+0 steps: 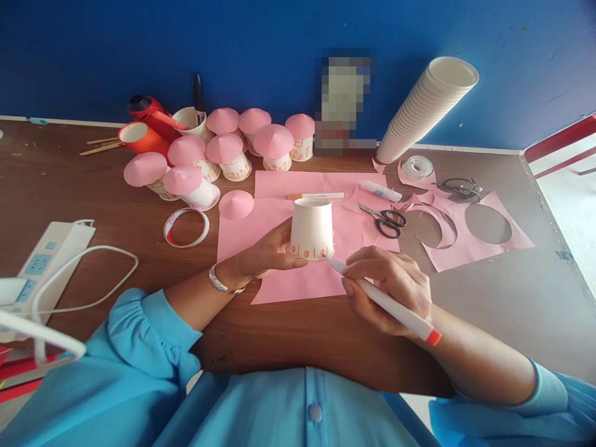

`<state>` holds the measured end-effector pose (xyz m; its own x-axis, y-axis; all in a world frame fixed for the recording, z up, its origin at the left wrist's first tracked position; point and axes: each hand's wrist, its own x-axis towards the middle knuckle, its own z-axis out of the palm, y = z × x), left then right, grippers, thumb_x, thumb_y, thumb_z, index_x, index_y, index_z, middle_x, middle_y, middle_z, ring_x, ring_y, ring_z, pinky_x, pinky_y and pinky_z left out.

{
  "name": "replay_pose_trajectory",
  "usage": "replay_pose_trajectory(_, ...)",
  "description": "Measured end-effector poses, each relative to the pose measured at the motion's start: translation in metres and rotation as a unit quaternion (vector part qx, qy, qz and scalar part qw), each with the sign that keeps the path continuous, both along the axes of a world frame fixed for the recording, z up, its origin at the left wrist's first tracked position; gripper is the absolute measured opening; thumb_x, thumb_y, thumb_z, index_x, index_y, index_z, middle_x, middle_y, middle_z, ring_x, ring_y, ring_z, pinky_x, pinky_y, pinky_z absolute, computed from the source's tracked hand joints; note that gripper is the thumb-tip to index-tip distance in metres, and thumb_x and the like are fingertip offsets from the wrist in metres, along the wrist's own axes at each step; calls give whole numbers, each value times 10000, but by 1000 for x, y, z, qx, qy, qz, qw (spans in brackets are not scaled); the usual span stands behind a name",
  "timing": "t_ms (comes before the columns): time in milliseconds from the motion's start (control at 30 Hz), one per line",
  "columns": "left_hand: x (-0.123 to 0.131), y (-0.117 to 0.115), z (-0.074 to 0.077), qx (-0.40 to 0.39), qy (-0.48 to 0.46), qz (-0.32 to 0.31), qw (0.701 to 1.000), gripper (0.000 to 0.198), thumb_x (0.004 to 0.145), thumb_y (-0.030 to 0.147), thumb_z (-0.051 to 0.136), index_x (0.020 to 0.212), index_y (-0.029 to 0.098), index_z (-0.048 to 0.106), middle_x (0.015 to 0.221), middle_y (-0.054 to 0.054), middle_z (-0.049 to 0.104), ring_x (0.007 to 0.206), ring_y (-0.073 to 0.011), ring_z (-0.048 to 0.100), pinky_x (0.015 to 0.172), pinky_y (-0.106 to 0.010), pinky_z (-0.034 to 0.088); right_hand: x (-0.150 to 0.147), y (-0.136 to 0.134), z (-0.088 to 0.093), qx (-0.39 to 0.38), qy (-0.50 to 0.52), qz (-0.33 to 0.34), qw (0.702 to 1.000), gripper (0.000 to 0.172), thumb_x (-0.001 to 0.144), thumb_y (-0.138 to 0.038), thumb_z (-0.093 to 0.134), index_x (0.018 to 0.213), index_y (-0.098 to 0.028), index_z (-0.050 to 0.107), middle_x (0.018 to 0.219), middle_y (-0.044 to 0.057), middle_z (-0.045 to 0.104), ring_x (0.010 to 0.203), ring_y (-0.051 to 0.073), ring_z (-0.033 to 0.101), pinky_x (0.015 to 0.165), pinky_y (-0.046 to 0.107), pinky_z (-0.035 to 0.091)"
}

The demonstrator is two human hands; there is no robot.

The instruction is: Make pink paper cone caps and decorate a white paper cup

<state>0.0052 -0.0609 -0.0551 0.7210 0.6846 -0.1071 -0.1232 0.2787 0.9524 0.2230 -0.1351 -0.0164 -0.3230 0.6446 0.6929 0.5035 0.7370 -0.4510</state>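
Observation:
An upside-down white paper cup (312, 226) is held above pink paper (288, 285), with small red and yellow marks near its rim. My left hand (274, 251) grips it from the left and below. In my right hand (393, 285) is a white marker (391, 308) with a red-orange end, its tip at the cup's lower right edge. An orange-and-white marker (319, 196) lies behind the cup. Black-handled scissors (388, 222) rest to the right on the pink paper.
Several cups with pink cone tops (274, 141) stand at the back left. Stacked cups (426, 105) lean at the back right, near cut pink scraps (470, 248). A tape roll (186, 228) and a power strip (40, 264) are on the left.

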Motion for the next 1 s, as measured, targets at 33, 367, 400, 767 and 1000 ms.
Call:
replay_pose_trajectory(33,0,0,0,1,0,-1,1000,668,776,372,849,1378,198,620,1307,-153,712,1221,-359,659,1024,-482,535,0,0,0,0,-1,2,1000,199,858,-30,608,945,-208,596,688,3,654,557,150,657,486,251,530)
replay_pose_trajectory(367,0,0,0,-4,-19,-11,1000,602,809,327,832,1362,205,627,1323,-146,719,1200,-336,679,1000,-444,538,-1,0,-1,-15,-6,6,1000,203,856,-23,582,935,-209,565,666,-3,637,535,146,641,480,258,507)
replay_pose_trajectory(400,-1,0,-1,-5,-19,-9,1000,618,804,326,837,1370,203,622,1331,-151,716,1205,-341,678,1002,-446,539,-1,0,-1,-16,-7,5,1000,203,855,-22,583,932,-209,562,664,-3,635,534,145,639,479,258,505)
replay_pose_trajectory(767,-1,0,-3,-6,-3,0,1000,690,772,358,861,1394,198,610,1355,-163,698,1263,-368,647,1042,-477,527,-2,0,0,1,2,-2,1000,189,871,-33,599,942,-206,568,688,10,648,565,146,656,490,256,523)
replay_pose_trajectory(1000,-2,0,-5,-4,4,-4,1000,720,763,382,865,1400,197,586,1341,-155,688,1237,-359,644,1010,-465,526,-2,0,-2,-4,-3,-5,1000,179,882,-34,596,936,-202,567,688,16,653,566,147,660,498,258,517)
